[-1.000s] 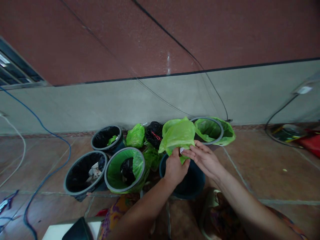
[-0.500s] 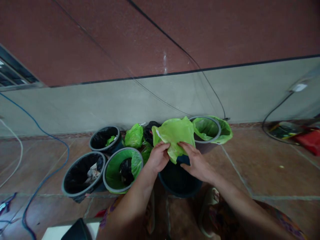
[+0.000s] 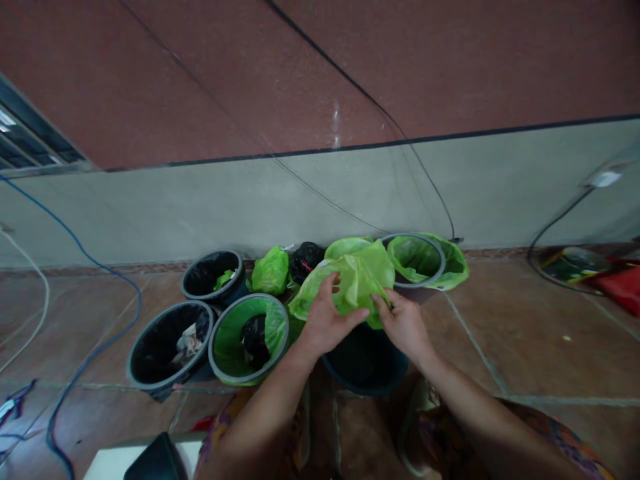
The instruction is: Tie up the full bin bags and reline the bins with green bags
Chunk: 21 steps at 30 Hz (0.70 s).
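A lime-green bin bag [image 3: 357, 277] spreads between my hands, above a dark bin [image 3: 367, 363] whose inside shows no liner. My right hand [image 3: 406, 327] pinches the bag's near right edge between thumb and fingers. On the left side, my left hand [image 3: 330, 320] lies against the bag with its thumb stretched out and fingers apart. Just behind and to the right stands a bin with a green liner [image 3: 413, 257] folded over its rim. At my left, a green-lined bin [image 3: 250, 340] holds a black bundle.
Two black-lined bins [image 3: 170, 347] stand further left, one with crumpled waste inside. A tied green bag [image 3: 270, 270] and a black bag [image 3: 306, 260] lie by the wall. A blue hose [image 3: 107, 343] crosses the floor at left. A red item [image 3: 620, 287] lies far right.
The green bag has been spread wider to the left. My left hand has let go of its edge and spread its fingers. My right hand has closed on the near edge.
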Each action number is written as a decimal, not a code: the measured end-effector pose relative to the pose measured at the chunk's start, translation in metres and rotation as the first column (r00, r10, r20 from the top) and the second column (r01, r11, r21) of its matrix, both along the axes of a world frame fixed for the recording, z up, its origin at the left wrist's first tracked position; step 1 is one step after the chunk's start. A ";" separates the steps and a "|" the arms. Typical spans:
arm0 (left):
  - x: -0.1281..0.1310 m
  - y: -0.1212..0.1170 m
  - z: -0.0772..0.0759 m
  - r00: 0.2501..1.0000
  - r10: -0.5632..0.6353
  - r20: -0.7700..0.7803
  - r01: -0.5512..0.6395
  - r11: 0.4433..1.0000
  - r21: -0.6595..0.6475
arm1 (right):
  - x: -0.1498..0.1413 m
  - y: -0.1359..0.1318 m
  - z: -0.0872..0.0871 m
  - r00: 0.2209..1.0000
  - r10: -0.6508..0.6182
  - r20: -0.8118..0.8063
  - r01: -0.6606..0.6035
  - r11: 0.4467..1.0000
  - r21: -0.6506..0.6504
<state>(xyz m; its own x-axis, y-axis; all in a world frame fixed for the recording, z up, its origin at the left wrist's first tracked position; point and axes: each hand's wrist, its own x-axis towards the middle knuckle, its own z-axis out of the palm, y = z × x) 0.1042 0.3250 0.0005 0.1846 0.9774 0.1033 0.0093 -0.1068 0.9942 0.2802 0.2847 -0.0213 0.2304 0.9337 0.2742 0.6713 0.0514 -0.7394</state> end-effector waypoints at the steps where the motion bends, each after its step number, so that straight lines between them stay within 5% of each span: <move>1: 0.005 -0.007 -0.004 0.997 0.008 -0.073 -0.003 0.998 0.070 | -0.002 0.000 0.000 1.000 0.001 -0.016 -0.001 1.000 0.005; 6: 0.018 -0.016 -0.012 0.987 0.121 -0.101 -0.107 0.985 0.136 | -0.007 0.001 0.001 0.998 0.027 -0.059 -0.027 1.000 0.009; 13: -0.005 0.013 -0.004 0.983 0.157 -0.092 -0.159 0.987 -0.013 | 0.011 0.004 -0.001 1.000 -0.017 0.016 0.018 0.999 -0.031; 21: -0.028 0.034 -0.006 0.977 0.166 0.133 -0.127 0.957 -0.261 | 0.048 0.018 -0.006 0.992 -0.112 -0.055 0.107 0.990 -0.097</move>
